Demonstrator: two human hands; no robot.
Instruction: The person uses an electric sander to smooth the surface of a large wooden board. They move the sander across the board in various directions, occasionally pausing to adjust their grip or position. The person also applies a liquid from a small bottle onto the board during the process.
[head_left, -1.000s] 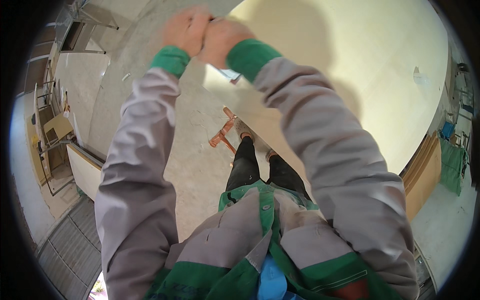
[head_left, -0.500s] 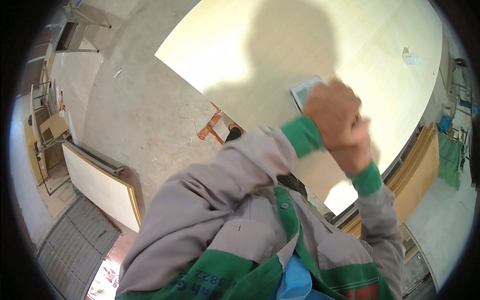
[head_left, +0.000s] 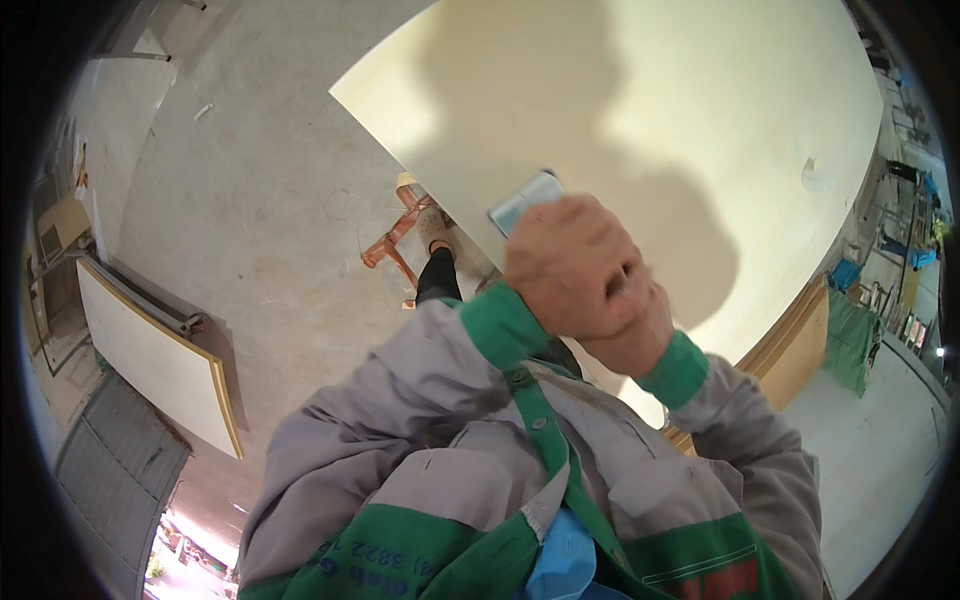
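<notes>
My left hand (head_left: pixel 570 265) is closed in a fist over the near part of the large pale board. Pressed against it from the right is my right hand (head_left: pixel 642 335), also closed, its fingers mostly covered. Out past my left knuckles sticks a flat, grey-blue rectangular tool (head_left: pixel 522 205) with a dark edge, low over the board (head_left: pixel 720 110). Its rear part is hidden under my hands, so I cannot see a handle or its exact kind. My head's shadow and another shadow fall across the pale surface.
A reddish-brown stand (head_left: pixel 395 240) pokes out beneath the board's left edge, beside a clog-shod foot (head_left: pixel 432 225). White boards (head_left: pixel 150 350) lean at the left. Brown panels (head_left: pixel 785 350) are stacked at the right, near a green net (head_left: pixel 850 345). A faint translucent patch (head_left: pixel 812 175) marks the board's far right.
Both hands and the tool have moved left across the board and closer to my body. My view has shifted, and the foot by the stand shows more fully.
</notes>
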